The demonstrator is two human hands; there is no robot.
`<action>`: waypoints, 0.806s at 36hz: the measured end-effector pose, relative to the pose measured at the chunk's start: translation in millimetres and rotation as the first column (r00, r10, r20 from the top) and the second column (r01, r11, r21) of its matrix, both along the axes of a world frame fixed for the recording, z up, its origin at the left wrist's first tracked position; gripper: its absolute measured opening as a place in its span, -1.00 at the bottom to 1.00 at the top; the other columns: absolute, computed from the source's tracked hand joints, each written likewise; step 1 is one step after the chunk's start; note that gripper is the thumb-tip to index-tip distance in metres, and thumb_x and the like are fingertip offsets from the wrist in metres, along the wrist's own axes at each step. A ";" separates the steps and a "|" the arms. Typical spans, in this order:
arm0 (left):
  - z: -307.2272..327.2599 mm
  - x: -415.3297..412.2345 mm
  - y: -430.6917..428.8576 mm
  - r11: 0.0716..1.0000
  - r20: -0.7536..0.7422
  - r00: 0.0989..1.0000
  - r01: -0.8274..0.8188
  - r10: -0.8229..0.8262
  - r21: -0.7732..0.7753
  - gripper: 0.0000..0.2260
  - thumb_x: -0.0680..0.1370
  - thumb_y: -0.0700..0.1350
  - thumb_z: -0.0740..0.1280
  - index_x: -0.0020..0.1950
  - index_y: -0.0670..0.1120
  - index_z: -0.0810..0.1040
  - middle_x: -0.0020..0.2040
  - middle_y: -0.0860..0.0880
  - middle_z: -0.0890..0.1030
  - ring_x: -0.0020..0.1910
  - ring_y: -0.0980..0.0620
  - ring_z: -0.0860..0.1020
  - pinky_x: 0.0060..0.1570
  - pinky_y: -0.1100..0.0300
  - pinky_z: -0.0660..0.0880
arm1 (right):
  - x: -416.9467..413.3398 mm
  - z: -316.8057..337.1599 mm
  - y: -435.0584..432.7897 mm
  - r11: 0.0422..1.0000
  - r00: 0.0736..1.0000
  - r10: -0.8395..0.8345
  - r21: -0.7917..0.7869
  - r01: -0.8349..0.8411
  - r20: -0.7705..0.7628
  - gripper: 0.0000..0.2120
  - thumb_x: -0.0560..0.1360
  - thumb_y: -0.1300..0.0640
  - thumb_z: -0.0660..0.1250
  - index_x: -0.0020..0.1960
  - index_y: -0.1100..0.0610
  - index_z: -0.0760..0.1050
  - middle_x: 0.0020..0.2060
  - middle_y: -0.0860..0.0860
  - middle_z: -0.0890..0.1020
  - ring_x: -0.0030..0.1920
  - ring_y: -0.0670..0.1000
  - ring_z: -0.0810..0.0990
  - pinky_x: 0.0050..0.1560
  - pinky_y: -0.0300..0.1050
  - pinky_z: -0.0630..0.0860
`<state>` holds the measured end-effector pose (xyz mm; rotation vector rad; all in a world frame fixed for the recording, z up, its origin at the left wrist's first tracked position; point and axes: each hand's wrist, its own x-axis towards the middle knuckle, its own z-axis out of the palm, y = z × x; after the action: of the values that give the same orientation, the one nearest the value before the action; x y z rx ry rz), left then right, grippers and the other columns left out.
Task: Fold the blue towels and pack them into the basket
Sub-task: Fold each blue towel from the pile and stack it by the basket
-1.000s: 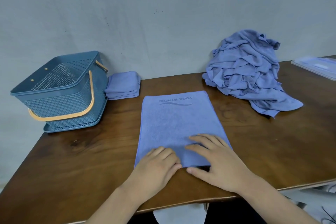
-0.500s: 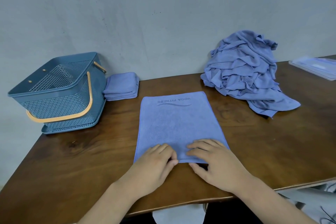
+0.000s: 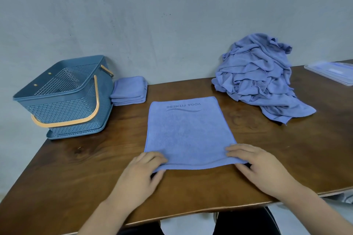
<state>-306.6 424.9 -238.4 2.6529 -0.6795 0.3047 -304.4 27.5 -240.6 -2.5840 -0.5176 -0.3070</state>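
Observation:
A blue towel point(image 3: 188, 131) with "YOGA FITNESS" printed at its far end lies flat in the middle of the wooden table point(image 3: 95, 168). My left hand point(image 3: 142, 174) pinches its near left corner, thumb under the edge and fingers on top. My right hand point(image 3: 256, 166) pinches the near right corner the same way. The near edge is lifted slightly off the table. A blue mesh basket point(image 3: 63, 97) with an orange handle stands at the far left. A small stack of folded blue towels point(image 3: 129, 92) lies beside the basket.
A heap of unfolded blue towels point(image 3: 261, 80) sits at the back right of the table. A clear plastic lid or tray point(image 3: 332, 71) lies at the far right edge. A grey wall runs behind the table.
Both hands slid apart from the middle of the towel's near edge to its two near corners and took hold of them. The near edge now lifts a little.

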 end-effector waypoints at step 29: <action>47.9 -4.3 15.0 0.770 -0.338 0.941 -0.229 0.019 -0.595 -0.86 0.65 -0.13 0.41 0.11 0.07 0.73 0.09 0.03 0.74 0.11 0.02 0.68 0.14 0.07 0.54 | -1.4 53.8 15.4 0.768 0.953 0.048 0.622 0.156 -0.298 -0.82 0.65 0.20 0.37 0.08 -0.02 0.71 0.01 0.03 0.74 0.12 0.07 0.69 0.25 -0.02 0.50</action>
<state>-310.9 439.9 -190.5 2.0256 -0.2269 0.1056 -305.8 42.9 -186.8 -1.9178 -0.1734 -0.0793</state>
